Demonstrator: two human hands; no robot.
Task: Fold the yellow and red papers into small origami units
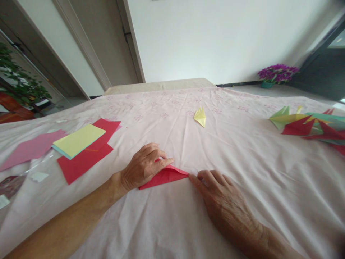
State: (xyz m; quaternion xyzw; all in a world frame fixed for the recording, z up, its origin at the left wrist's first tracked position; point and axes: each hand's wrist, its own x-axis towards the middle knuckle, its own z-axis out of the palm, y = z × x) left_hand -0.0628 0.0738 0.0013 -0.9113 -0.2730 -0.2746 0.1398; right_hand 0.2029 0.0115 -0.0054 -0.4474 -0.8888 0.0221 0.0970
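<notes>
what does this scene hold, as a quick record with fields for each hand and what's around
left hand: on the folded red paper
right hand: fingers at the paper's right tip
farther out: yellow folded piece
left side: flat sheets, including red, yellow, pink
right side: folded pieces, including red and green
surface: creased pink cloth

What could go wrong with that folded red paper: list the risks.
The pink tablecloth is wrinkled around the folded red paper, so a crease might come out uneven.
The paper's upper layer looks slightly raised beside the left hand; pressing there could flatten it off line.
The right hand is at the narrow tip, which might bend if pushed.
</notes>
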